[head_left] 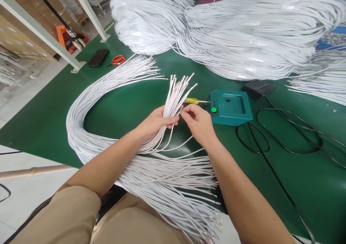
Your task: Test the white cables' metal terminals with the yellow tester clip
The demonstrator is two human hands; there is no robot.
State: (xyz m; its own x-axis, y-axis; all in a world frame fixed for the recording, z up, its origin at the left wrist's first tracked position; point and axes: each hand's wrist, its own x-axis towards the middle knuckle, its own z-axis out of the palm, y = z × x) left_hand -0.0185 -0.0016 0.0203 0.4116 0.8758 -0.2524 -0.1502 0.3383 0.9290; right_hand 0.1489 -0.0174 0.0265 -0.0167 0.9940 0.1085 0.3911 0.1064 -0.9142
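At 10 o'clock from your hands, past the green table (324,186), an orange pallet truck (62,38) stands on the floor. The wires (74,118) lie on the table, curving round at 9 o'clock; one set of ends points in from 11, another fans out at 6. At 10 o'clock, beyond the curve, a phone (98,57) lies just beside red-handled scissors (118,60). A left heap (148,24) of wire sits at 11. Your left hand (156,123) grasps a bunch (173,98) of the wires, thumb across it, ends leaning toward 12 and 1. Your right hand (198,121) is close beside the bunch, at 3 o'clock, thumb and forefinger drawn together at one wire's end; you cannot tell whether they grip it. Beyond, also near 3, a teal box (232,116) with a green button (214,110) has a yellow-marked rod (192,101) sticking out toward 9. A right heap (248,35) fills 1 to 2, and a black cable (297,154) loops at 4
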